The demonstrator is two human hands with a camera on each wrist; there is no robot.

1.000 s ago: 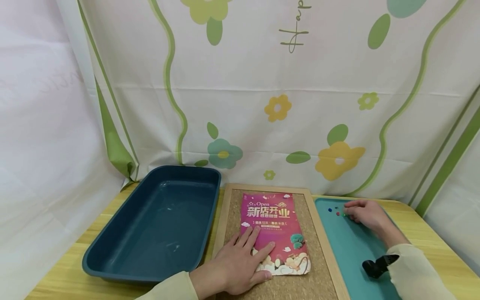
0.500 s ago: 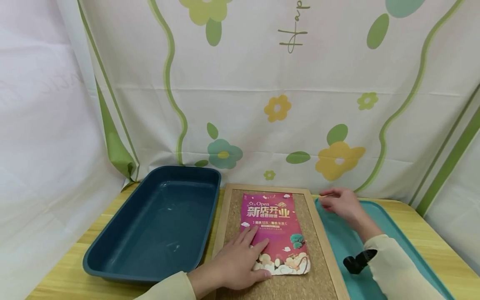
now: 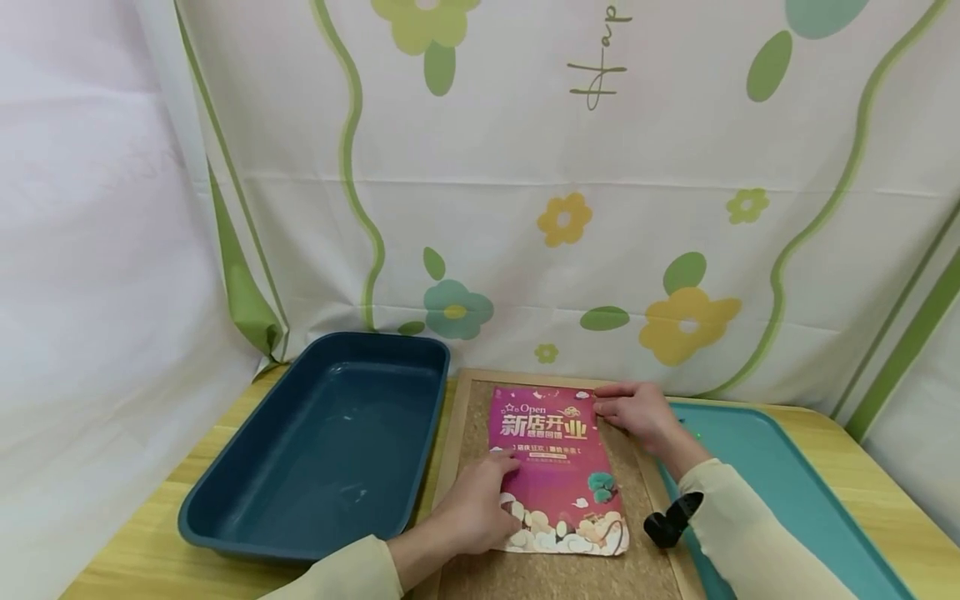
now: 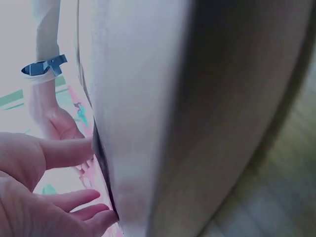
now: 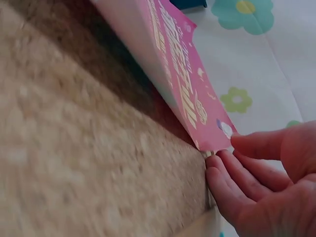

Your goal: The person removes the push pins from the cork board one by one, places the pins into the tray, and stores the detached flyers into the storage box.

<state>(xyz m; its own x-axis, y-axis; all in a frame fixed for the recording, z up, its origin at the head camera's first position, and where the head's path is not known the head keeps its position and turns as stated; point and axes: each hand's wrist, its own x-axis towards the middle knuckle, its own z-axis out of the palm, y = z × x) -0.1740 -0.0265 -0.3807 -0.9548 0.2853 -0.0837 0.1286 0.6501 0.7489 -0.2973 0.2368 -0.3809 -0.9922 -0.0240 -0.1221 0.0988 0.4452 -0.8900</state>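
A pink-red poster lies on a wood-framed cork board. At its left edge, my left hand touches the paper with loosely bent fingers; the left wrist view shows the thumb apart from the other fingertips. My right hand is at the poster's top right corner. Seen from the right wrist, the thumb and fingertips close together on that corner of the poster. Whether they also hold something small is hidden.
Left of the board stands a deep dark blue tub. On the right lies a flat teal tray, with a tiny green object partly beside the right wrist. A white flowered cloth hangs behind the table.
My right hand has moved left from the small colored objects on the teal tray to the poster's corner. My left hand has gone from lying flat on the poster to its left edge.
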